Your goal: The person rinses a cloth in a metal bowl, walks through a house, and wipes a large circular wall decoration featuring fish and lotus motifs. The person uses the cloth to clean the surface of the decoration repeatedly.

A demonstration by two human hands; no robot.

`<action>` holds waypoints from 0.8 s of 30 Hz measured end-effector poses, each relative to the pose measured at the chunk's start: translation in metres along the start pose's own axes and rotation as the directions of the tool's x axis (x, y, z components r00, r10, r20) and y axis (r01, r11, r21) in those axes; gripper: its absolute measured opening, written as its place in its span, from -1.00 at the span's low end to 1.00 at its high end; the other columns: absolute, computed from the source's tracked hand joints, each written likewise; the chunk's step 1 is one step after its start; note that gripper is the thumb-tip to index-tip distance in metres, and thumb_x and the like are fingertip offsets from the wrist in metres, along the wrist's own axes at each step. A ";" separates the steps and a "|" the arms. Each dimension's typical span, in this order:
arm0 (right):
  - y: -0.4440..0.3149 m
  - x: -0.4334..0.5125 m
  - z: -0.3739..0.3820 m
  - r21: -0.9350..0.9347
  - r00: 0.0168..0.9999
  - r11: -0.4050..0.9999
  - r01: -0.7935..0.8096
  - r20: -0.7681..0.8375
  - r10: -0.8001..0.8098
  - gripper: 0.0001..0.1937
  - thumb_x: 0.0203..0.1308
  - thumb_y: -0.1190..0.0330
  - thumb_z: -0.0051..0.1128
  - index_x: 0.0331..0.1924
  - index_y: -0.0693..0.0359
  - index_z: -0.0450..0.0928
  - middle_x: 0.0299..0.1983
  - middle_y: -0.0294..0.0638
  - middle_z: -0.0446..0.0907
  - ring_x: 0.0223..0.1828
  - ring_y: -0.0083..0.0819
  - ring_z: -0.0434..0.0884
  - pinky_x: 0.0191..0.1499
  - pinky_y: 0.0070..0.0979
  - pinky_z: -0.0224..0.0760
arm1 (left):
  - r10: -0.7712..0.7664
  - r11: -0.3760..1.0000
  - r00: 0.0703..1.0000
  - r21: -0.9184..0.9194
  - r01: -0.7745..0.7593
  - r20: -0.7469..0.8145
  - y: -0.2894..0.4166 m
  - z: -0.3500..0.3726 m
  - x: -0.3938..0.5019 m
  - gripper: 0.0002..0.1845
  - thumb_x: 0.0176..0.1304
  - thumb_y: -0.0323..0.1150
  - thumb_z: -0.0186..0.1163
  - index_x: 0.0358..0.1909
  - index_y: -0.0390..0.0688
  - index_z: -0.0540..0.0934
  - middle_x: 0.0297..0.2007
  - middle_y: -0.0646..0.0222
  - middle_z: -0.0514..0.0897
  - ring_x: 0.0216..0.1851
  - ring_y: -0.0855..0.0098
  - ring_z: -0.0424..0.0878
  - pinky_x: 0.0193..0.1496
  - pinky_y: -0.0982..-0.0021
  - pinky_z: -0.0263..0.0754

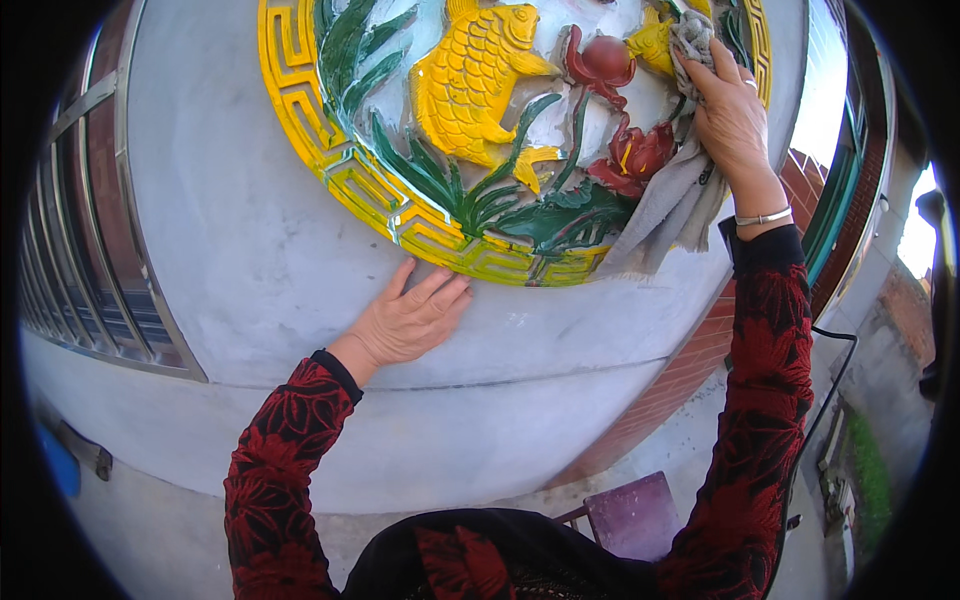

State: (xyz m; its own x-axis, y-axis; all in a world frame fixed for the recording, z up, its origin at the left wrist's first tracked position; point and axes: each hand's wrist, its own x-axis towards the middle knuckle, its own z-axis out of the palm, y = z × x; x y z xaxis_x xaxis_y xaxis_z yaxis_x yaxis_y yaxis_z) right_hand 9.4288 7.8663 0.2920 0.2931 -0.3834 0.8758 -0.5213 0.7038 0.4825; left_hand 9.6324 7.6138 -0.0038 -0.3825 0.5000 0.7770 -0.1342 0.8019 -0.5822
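Observation:
A round painted relief with a yellow-green fretwork rim is set on the grey wall. Within it are a yellow fish, a dark red bud, a red flower and green leaves. My right hand presses a grey cloth against the relief's upper right, over part of a smaller yellow figure. The cloth's loose end hangs down across the lower right rim. My left hand rests with fingers spread on the wall, fingertips at the rim's lower edge.
Metal window bars stand at the left. A purple-topped stool is below, near my right arm. Red brick facing covers the wall's right side. A black cable runs beside my right sleeve. A blue object lies at far left.

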 end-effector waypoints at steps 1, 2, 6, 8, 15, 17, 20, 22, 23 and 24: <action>0.003 -0.004 -0.003 0.049 0.998 0.997 0.057 -0.012 -0.057 -0.47 -0.02 0.55 -0.01 0.09 -0.12 0.50 0.23 -0.04 0.34 0.09 0.03 0.44 0.05 -0.19 0.41 | -0.001 1.000 1.000 0.008 0.001 0.005 0.000 0.000 0.000 -0.65 0.07 -0.23 0.19 -0.05 0.00 0.57 0.22 0.47 0.37 0.28 0.37 0.24 0.31 0.02 0.12; 0.004 -0.007 -0.005 0.072 0.999 0.996 0.043 0.006 -0.044 -0.48 -0.02 0.55 -0.01 0.09 -0.11 0.50 0.24 -0.03 0.33 0.09 0.03 0.44 0.05 -0.18 0.41 | 0.002 1.000 1.000 0.016 -0.002 0.008 0.000 0.000 0.001 -0.65 0.07 -0.23 0.19 -0.05 0.00 0.57 0.22 0.46 0.38 0.28 0.37 0.25 0.31 0.02 0.13; 0.004 0.003 -0.006 0.163 0.995 0.983 -0.083 0.074 0.072 -0.46 -0.02 0.44 0.06 0.17 -0.02 0.41 0.18 -0.01 0.40 0.11 -0.03 0.46 0.13 -0.21 0.35 | 0.018 0.999 0.999 0.037 -0.020 0.040 0.001 -0.003 0.002 -0.64 0.07 -0.24 0.18 -0.05 -0.02 0.57 0.20 0.43 0.41 0.26 0.38 0.29 0.29 0.03 0.15; 0.005 0.016 -0.004 0.206 0.979 0.960 -0.192 0.103 0.174 -0.44 -0.01 0.37 0.09 0.20 0.03 0.37 0.09 -0.03 0.48 0.09 -0.05 0.50 0.17 -0.23 0.31 | 0.019 0.999 0.998 0.046 -0.021 0.052 0.001 -0.004 0.004 -0.64 0.07 -0.25 0.18 -0.05 -0.04 0.57 0.18 0.41 0.42 0.24 0.38 0.31 0.29 0.03 0.16; 0.006 0.024 0.004 0.165 0.983 0.970 0.178 -0.080 -0.167 -0.46 -0.09 0.44 0.16 0.11 0.01 0.46 0.00 -0.12 0.51 0.08 -0.12 0.48 0.17 -0.29 0.31 | -0.010 0.999 0.999 0.040 0.008 0.047 0.003 -0.005 0.008 -0.65 0.04 -0.31 0.17 -0.07 -0.09 0.57 0.12 0.37 0.46 0.20 0.39 0.37 0.27 0.06 0.20; 0.004 0.025 0.005 0.165 0.968 0.956 0.242 -0.117 -0.224 -0.51 -0.11 0.48 0.18 0.04 0.02 0.50 -0.02 -0.16 0.51 0.07 -0.13 0.47 0.14 -0.30 0.32 | -0.015 0.999 0.999 0.046 0.013 0.038 0.003 -0.004 0.009 -0.65 0.04 -0.32 0.16 -0.08 -0.09 0.57 0.10 0.38 0.47 0.18 0.39 0.38 0.26 0.07 0.20; 0.003 0.035 0.004 0.122 0.974 0.970 0.211 -0.115 -0.197 -0.53 -0.09 0.49 0.17 0.03 0.02 0.51 -0.02 -0.15 0.51 0.05 -0.11 0.48 0.11 -0.28 0.33 | -0.010 0.999 0.999 0.039 0.009 0.037 0.004 -0.004 0.009 -0.66 0.03 -0.33 0.16 -0.08 -0.09 0.58 0.08 0.38 0.47 0.17 0.39 0.39 0.26 0.07 0.21; 0.002 0.039 0.002 0.091 0.977 0.978 0.190 -0.117 -0.179 -0.55 -0.08 0.50 0.16 0.02 0.03 0.51 -0.02 -0.15 0.52 0.04 -0.10 0.49 0.10 -0.27 0.34 | -0.017 0.999 0.999 0.032 0.016 0.027 0.004 -0.004 0.009 -0.66 0.03 -0.33 0.16 -0.09 -0.09 0.58 0.07 0.38 0.47 0.16 0.38 0.40 0.25 0.07 0.22; 0.001 0.038 0.000 0.076 0.978 0.981 0.180 -0.119 -0.170 -0.55 -0.07 0.50 0.16 0.01 0.03 0.52 -0.02 -0.15 0.52 0.03 -0.09 0.49 0.09 -0.26 0.35 | -0.019 0.999 0.999 0.049 0.017 0.042 0.004 -0.004 0.009 -0.66 0.03 -0.33 0.15 -0.09 -0.09 0.58 0.07 0.38 0.47 0.16 0.38 0.40 0.25 0.07 0.23; 0.000 0.035 -0.002 0.061 0.991 0.990 0.131 -0.052 -0.127 -0.56 -0.08 0.50 0.16 0.00 0.04 0.52 -0.05 -0.14 0.52 0.03 -0.09 0.49 0.07 -0.26 0.36 | -0.020 0.998 0.999 0.058 0.017 0.039 0.004 -0.004 0.009 -0.67 0.04 -0.33 0.15 -0.10 -0.09 0.58 0.07 0.37 0.47 0.16 0.38 0.40 0.25 0.07 0.23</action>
State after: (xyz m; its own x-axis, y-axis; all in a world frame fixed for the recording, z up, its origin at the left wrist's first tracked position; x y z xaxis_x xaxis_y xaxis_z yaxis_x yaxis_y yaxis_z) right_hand 9.4403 7.8539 0.3230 0.3981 -0.4386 0.8057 -0.5264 0.6101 0.5922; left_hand 9.6323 7.6224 0.0019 -0.4151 0.4711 0.7783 -0.1933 0.7903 -0.5814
